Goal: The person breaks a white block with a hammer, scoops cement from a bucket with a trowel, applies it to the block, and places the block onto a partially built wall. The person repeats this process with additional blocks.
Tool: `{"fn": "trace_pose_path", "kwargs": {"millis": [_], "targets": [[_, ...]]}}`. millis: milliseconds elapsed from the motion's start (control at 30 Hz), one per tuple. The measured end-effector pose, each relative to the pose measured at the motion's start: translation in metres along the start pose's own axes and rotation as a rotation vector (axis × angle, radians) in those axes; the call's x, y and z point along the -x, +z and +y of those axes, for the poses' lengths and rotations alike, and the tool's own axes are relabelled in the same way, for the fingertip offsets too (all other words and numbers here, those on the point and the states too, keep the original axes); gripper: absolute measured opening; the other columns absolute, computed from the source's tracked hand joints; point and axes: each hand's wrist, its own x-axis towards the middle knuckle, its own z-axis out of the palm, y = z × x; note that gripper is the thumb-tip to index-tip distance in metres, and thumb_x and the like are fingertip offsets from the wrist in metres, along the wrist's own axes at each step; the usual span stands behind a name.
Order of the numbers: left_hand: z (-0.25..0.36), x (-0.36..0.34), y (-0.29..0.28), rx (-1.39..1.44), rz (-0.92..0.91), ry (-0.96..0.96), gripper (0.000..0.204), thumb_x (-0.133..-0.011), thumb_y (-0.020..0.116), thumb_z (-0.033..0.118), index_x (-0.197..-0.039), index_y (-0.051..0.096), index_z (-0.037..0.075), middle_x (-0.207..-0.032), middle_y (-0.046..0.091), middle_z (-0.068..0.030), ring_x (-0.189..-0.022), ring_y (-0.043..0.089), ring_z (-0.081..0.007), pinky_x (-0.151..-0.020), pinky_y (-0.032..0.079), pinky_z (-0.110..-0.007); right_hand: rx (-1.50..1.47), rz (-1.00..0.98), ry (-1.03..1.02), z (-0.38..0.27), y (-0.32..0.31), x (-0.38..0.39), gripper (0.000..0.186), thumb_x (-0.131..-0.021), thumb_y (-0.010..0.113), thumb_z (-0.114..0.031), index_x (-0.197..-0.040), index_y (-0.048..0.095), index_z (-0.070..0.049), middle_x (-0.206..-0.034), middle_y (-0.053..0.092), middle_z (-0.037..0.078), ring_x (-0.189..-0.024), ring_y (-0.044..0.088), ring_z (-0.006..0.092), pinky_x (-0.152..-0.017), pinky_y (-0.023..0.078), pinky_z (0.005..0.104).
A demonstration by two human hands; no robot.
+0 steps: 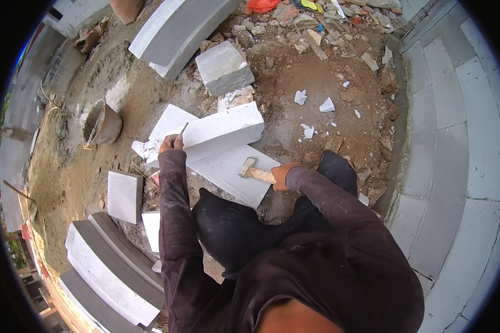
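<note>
In the head view my left hand (pixel 171 143) grips a thin metal chisel (pixel 183 129), held upright at the chipped left end of a long white block (pixel 222 127). That block lies across a larger flat white slab (pixel 233 180). My right hand (pixel 284 175) is closed on the pale wooden handle of a hammer (pixel 259 173), whose metal head is over the slab, below and right of the long block.
A grey-white cube block (pixel 223 66) and curved blocks (pixel 183 30) lie ahead. More blocks (pixel 124 197) are at lower left, a bucket (pixel 103 123) at left. Broken chips (pixel 326 105) and rubble (pixel 305 22) cover the ground. A block wall (pixel 439 166) stands at right.
</note>
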Motion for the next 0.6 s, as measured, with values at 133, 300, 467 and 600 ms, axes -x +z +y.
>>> {"fn": "trace_pose_path", "kwargs": {"millis": [133,300,467,600], "targets": [[-0.010,-0.034,0.030,0.558,0.060,0.150,0.024,-0.088,0.049,0.027,-0.093,0.049,0.004,-0.072,0.058,-0.0064,-0.052,0.051,-0.0105,-0.050,0.044,-0.024,-0.026,0.059,0.038,0.002,0.008,0.001,0.043,-0.069,0.062,-0.032,-0.101,0.058,-0.003,-0.096,0.062,0.018,-0.091,0.060,0.0327,-0.078,0.047,0.0420],[-0.010,-0.077,0.071,0.629,0.110,0.049,0.020,-0.092,0.041,0.024,-0.100,0.044,0.005,-0.080,0.059,-0.0061,-0.055,0.051,-0.0099,-0.052,0.043,-0.024,-0.048,0.028,0.079,-0.012,0.006,-0.001,0.037,-0.066,0.063,-0.024,-0.096,0.063,-0.002,-0.096,0.062,0.019,-0.091,0.060,0.0324,-0.077,0.048,0.0411],[-0.020,-0.082,0.091,0.701,0.133,0.093,0.030,-0.093,0.038,0.026,-0.111,0.042,0.002,-0.089,0.059,-0.0089,-0.059,0.053,-0.0105,-0.056,0.042,-0.025,0.000,0.063,0.096,-0.024,0.006,-0.005,0.038,-0.065,0.063,-0.024,-0.096,0.061,-0.002,-0.093,0.062,0.019,-0.091,0.060,0.0321,-0.077,0.048,0.0401],[-0.028,-0.078,0.094,0.946,0.107,0.087,0.029,-0.093,0.038,0.026,-0.110,0.041,0.002,-0.095,0.059,-0.0104,-0.062,0.054,-0.0108,-0.056,0.042,-0.024,0.016,0.013,0.088,-0.033,0.003,-0.004,0.041,-0.069,0.065,-0.029,-0.099,0.055,-0.003,-0.091,0.062,0.019,-0.089,0.059,0.0343,-0.076,0.046,0.0426]]}}
